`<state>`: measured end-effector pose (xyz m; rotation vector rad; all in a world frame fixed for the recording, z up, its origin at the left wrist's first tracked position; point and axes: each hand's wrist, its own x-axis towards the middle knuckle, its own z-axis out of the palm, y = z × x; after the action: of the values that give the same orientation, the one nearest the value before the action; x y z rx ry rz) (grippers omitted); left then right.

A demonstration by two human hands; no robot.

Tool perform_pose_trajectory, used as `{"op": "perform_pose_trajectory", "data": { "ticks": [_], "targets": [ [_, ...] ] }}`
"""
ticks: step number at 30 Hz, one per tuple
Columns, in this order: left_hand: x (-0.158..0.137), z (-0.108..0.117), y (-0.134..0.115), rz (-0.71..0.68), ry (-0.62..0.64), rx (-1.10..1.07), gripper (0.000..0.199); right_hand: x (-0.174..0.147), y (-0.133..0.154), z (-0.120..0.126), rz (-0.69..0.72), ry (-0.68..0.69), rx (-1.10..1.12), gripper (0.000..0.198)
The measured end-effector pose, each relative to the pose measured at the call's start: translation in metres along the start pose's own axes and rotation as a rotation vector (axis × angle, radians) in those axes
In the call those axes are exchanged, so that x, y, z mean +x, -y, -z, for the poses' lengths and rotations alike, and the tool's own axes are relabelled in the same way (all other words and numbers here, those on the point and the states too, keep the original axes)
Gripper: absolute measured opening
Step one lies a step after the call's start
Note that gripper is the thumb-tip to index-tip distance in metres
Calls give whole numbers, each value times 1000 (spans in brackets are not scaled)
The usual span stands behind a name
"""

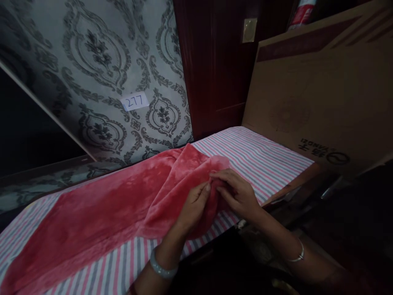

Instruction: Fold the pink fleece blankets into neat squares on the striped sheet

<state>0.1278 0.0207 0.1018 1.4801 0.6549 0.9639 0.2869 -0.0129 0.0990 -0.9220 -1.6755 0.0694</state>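
Note:
A soft red fleece cloth [104, 209] lies spread along a table covered with a pink, grey and white striped sheet [260, 159]. Its right end is folded up into a bunched corner. My left hand [193, 207] pinches that corner from the near side, fingers closed on the fabric. My right hand [236, 192] grips the same bunched edge from the right, fingertips meeting the left hand's. A pale bangle sits on my left wrist and a thin silver bracelet on my right.
A large flat cardboard box [322, 90] leans upright at the table's right end. Patterned grey wallpaper with a "277" label [135, 101] backs the table. A dark red wooden door [221, 61] stands behind.

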Motion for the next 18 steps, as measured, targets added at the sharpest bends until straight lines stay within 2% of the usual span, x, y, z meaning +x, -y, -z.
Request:
{"op": "perform_pose_trajectory", "data": {
  "ticks": [4, 6, 9, 12, 15, 18],
  "targets": [
    [0, 1, -5, -18, -15, 33, 29, 0, -1, 4, -30, -37, -86, 42],
    [-1, 0, -5, -49, -24, 59, 29, 0, -4, 6, -23, 2, -101, 46],
    [-4, 0, -6, -86, -13, 101, 32, -1, -6, 11, -32, 95, -39, 34],
    [-10, 4, -6, -133, 53, 204, 32, -5, -5, 15, -102, 110, -1, 23],
    [-18, 7, -4, -186, 89, 361, 35, -11, -4, 15, -113, 133, -15, 33],
    [-23, 8, 0, -234, 67, 430, 24, -17, -2, 13, -63, 207, -13, 49]
  ]
}}
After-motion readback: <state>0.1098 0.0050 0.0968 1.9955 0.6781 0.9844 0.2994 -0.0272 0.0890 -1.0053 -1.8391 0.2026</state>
